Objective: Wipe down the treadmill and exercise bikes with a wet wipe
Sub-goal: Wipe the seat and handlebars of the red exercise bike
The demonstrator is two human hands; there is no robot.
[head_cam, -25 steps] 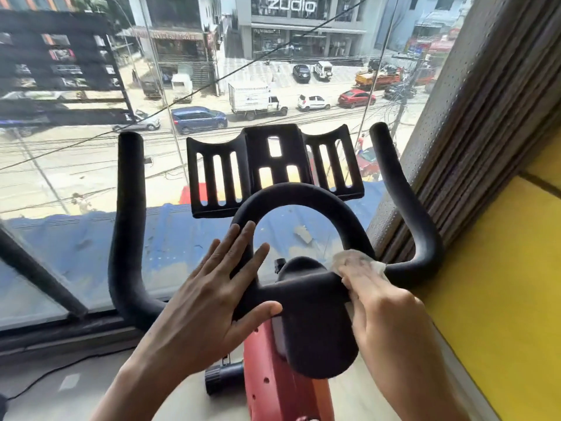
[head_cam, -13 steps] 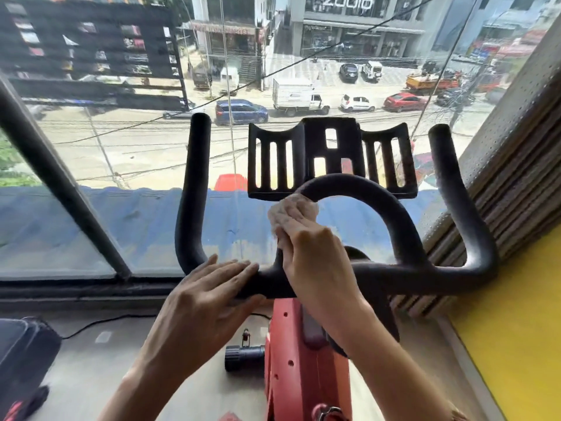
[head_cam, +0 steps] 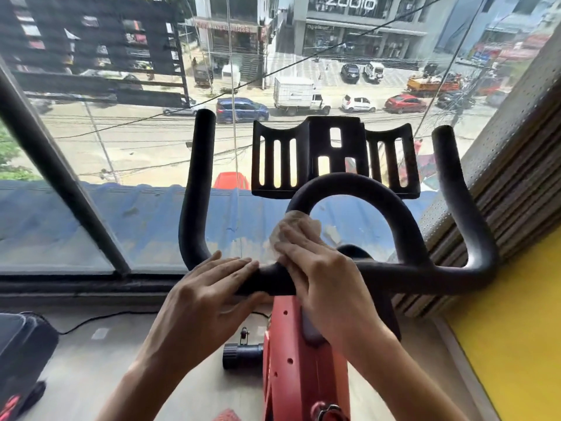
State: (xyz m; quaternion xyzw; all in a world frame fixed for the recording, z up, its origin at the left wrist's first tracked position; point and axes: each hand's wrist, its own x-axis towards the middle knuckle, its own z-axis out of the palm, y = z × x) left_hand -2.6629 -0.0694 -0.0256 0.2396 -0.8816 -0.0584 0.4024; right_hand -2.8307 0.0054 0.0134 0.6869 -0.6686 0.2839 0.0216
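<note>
An exercise bike stands before a window, with black padded handlebars [head_cam: 425, 278] on a red frame [head_cam: 300, 375]. A slotted black tablet holder [head_cam: 337, 156] sits behind the centre loop [head_cam: 391, 208]. My right hand [head_cam: 321, 278] wraps a white wet wipe [head_cam: 291, 226] round the lower left leg of that loop, where it meets the crossbar. My left hand [head_cam: 206, 299] lies over the crossbar just left of it, fingers straight on top and thumb underneath.
A large glass window [head_cam: 136, 147] with a dark slanted bar [head_cam: 60, 183] fills the front. A yellow wall [head_cam: 516, 329] and a ribbed blind [head_cam: 501, 192] close in the right side. Another black machine [head_cam: 21, 354] sits at the lower left, with a cable on the floor.
My right hand carried the wipe from the right end of the loop over to its left leg, then slid down to the crossbar. My left hand dropped onto the crossbar.
</note>
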